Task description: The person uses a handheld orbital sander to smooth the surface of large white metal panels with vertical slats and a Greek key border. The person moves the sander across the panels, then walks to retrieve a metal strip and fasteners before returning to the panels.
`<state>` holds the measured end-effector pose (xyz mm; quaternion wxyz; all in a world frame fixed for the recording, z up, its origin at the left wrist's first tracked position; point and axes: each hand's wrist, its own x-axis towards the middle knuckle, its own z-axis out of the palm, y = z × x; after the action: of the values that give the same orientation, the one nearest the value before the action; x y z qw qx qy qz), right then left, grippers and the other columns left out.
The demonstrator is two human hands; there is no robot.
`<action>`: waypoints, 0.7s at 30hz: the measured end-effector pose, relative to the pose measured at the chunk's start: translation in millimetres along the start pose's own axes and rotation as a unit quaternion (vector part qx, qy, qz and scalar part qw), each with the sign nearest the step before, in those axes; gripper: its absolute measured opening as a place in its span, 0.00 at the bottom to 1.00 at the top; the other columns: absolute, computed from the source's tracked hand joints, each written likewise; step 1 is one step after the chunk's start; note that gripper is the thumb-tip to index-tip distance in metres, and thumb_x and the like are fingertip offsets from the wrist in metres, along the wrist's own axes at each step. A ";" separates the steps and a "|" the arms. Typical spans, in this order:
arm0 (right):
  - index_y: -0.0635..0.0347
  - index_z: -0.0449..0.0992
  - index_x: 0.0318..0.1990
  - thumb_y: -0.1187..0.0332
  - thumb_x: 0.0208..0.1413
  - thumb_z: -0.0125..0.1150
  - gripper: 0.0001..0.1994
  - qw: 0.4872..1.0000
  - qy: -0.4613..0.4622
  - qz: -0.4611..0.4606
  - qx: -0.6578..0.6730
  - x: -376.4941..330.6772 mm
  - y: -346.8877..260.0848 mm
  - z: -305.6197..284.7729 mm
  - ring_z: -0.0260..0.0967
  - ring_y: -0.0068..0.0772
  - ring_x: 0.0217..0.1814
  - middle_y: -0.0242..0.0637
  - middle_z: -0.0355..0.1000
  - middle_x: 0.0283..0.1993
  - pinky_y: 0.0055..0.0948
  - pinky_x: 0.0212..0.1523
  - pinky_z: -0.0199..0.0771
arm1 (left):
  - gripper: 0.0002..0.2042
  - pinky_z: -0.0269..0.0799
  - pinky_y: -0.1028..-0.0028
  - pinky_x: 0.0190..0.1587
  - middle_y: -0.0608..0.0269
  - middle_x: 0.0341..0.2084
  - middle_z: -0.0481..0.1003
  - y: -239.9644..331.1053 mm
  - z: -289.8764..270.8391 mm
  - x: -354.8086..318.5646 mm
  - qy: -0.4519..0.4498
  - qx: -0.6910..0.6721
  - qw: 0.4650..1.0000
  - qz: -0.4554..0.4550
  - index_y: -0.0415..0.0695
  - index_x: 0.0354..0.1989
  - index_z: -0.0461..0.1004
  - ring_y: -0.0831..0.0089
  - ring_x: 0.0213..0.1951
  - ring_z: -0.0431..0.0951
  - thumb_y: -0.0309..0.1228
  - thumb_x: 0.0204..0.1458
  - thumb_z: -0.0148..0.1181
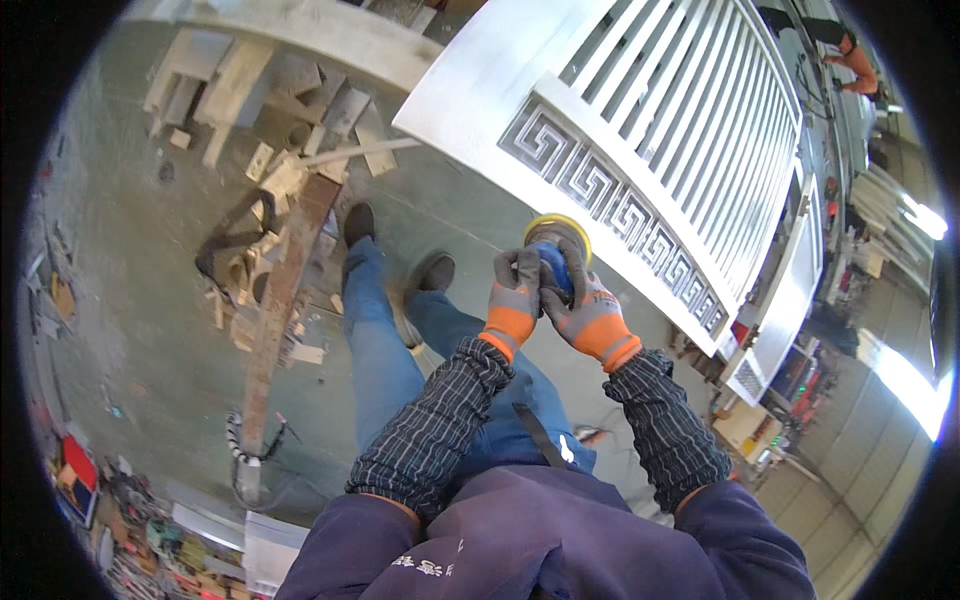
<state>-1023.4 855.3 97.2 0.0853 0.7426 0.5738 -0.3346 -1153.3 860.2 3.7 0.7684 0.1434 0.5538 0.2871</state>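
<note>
A round sander (550, 256) with a blue body and a yellow-edged disc is held in front of me, by the near edge of a white slatted panel (470, 150). My left hand (512, 298), in a grey and orange glove, closes round its left side. Gloved the same way, my right hand (590, 315) grips it from the right, fingers over the top. The disc's yellow rim faces away from me, close to the panel's edge; whether they touch I cannot tell. A dark grey key-pattern band (620, 215) runs along the panel beside the slats.
Wood offcuts (290, 180) lie heaped on the floor at the left, by a long rusty-brown beam (280, 300). Another white panel (785, 290) stands at the right. Another person's orange sleeve (855, 65) shows at the far right. Clutter (150, 530) fills the lower left.
</note>
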 end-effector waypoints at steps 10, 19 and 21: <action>0.58 0.61 0.70 0.42 0.51 0.70 0.45 0.982 0.125 0.026 0.141 148.8 -78.1 -104.8 0.78 0.58 0.58 0.56 0.79 0.55 0.47 0.59 0.77 | 0.21 0.76 0.50 0.47 0.38 0.41 0.81 210.9 12.0 120.6 0.101 0.532 0.772 0.333 0.50 0.56 0.74 0.36 0.48 0.80 0.52 0.68 0.53; 0.64 0.65 0.70 0.40 0.51 0.67 0.46 0.997 0.014 0.058 0.039 244.8 -103.4 -117.6 0.75 0.52 0.62 0.53 0.74 0.61 0.46 0.59 0.77 | 0.18 0.76 0.48 0.49 0.44 0.44 0.82 284.8 18.0 182.8 0.056 0.594 0.762 0.254 0.54 0.59 0.72 0.36 0.48 0.80 0.47 0.68 0.52; 0.63 0.59 0.74 0.41 0.51 0.69 0.48 0.998 0.046 0.044 0.003 258.6 -94.9 -120.7 0.75 0.53 0.62 0.54 0.73 0.61 0.46 0.58 0.78 | 0.14 0.79 0.51 0.48 0.46 0.43 0.81 303.1 34.4 208.0 -0.006 0.637 0.721 0.272 0.50 0.57 0.74 0.39 0.46 0.81 0.37 0.66 0.52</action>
<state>-1031.2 1153.6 59.7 0.0719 0.7819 0.5428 -0.2978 -1160.5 1229.0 18.9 0.3877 0.7455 0.5386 0.0621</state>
